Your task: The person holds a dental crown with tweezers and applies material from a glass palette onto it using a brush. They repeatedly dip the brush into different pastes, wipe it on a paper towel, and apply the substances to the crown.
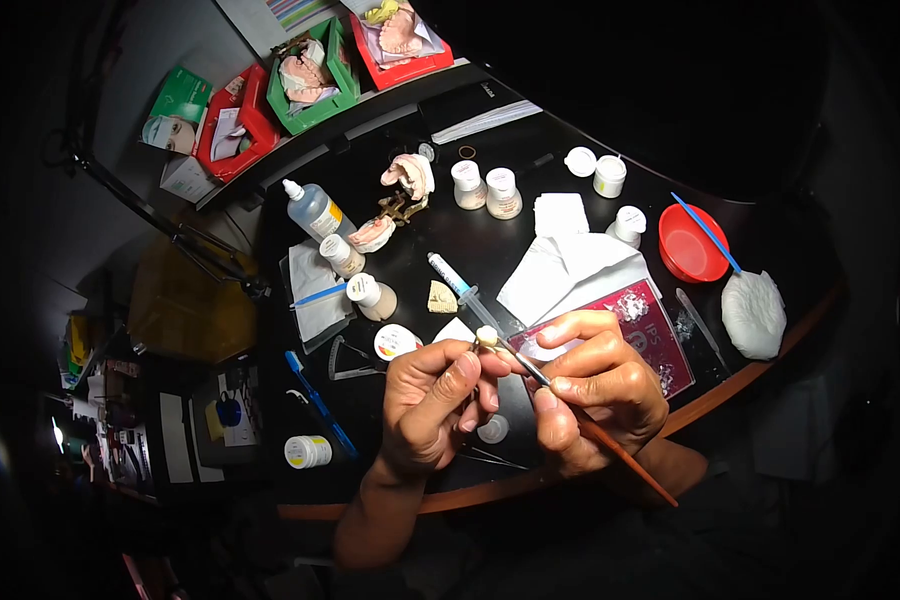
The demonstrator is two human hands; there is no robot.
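A small whitish tooth-shaped piece (487, 336) is held up by my left hand (432, 400), whose fingers pinch it or a thin holder under it. My right hand (605, 390) is closed on a fine brush (620, 455) with an orange-brown handle. The brush points up and left, its tip touching or very near the piece. Behind my right hand lies a dark red IPS palette (675, 365) with white powder on it. A syringe (460, 283) lies just beyond the piece.
Jars (502, 193), a dropper bottle (318, 210) and dental models (373, 234) stand farther back. At the right are a red bowl (692, 245) and a white round pad (753, 315). A blue toothbrush (320, 405) lies left. Crumpled white tissue (575, 265) lies behind the palette.
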